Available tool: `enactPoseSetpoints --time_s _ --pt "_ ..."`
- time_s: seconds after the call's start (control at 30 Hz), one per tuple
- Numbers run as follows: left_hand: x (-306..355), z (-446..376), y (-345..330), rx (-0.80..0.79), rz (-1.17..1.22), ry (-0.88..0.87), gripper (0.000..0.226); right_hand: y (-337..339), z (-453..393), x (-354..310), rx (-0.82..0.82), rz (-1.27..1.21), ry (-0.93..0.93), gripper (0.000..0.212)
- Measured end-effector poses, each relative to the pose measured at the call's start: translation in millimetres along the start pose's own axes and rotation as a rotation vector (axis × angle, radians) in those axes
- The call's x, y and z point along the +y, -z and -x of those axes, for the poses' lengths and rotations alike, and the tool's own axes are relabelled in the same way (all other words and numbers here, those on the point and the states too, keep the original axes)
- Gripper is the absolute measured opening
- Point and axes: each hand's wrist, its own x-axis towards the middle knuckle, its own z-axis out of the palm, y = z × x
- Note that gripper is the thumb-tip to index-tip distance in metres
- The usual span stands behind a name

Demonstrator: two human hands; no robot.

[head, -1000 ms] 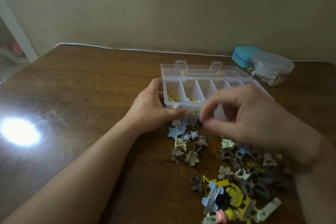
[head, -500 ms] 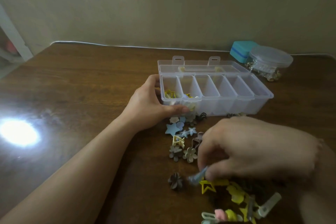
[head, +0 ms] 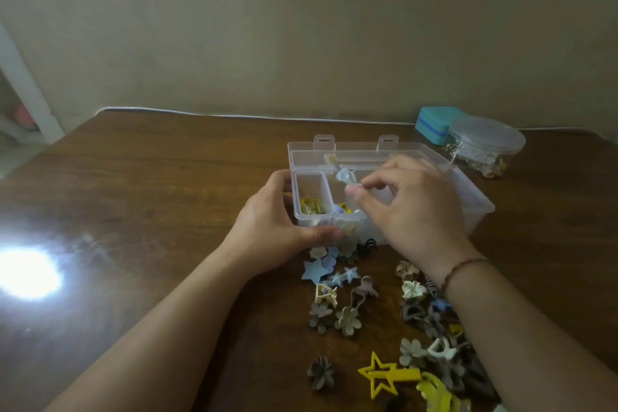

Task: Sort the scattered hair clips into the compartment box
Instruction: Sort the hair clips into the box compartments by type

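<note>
Over the compartment box [head: 468, 184] at 12 o'clock, right hand [head: 414, 207] pinches a pale blue clip [head: 344, 174] above the 2nd compartment from left. Left hand [head: 271, 227] is clamped on the box's left corner. Step in hand looks like the drop: next move needs fingers let go w/ the clip inside the walls. Scattered hair clips [head: 347, 321] lie at 6 o'clock. Brown wood table [head: 150, 194] w/ glare at 9; plain wall behind, teal case [head: 431, 124] and lidded tub [head: 485, 140] at 2.

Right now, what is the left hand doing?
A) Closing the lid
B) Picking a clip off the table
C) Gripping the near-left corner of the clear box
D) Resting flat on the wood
C: the left hand wraps the near-left corner of the clear compartment box, fingers on its walls.
</note>
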Motion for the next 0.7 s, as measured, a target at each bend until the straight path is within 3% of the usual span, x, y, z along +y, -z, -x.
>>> enactPoseSetpoints --time_s 0.1,0.2,0.23,0.3,0.37,0.43,0.53,0.7 --pt "-1.2 -0.7 0.0 0.001 -0.007 -0.004 0.094 5.6 -1.0 -2.2 -0.042 0.041 0.056 0.038" --pt "0.5 -0.1 0.5 0.003 -0.009 -0.001 0.093 34.6 2.4 -5.7 -0.132 -0.098 0.061 0.031" --pt "0.5 -0.3 0.4 0.002 -0.007 0.003 0.093 47.2 6.0 -8.7 -0.249 -0.135 0.058 0.024" --pt "0.5 -0.1 -0.2 0.005 0.000 0.013 0.093 66.4 14.7 -14.6 -0.632 -0.102 0.080 0.008" --pt "-0.6 -0.3 -1.0 0.012 0.001 0.017 0.093 74.2 23.0 -25.5 -1.015 -0.002 0.129 0.019" --pt "-0.9 -0.4 -1.6 0.018 -0.006 0.019 0.095 73.9 29.7 -36.8 -1.199 0.124 0.226 0.037" --pt "-1.0 -0.8 -1.8 0.023 -0.018 0.019 0.097 68.8 38.1 -45.4 -1.191 0.267 0.366 0.044" --pt "-1.5 -1.1 -2.2 0.025 -0.026 0.014 0.099 63.9 41.9 -49.2 -1.128 0.268 0.392 0.033"
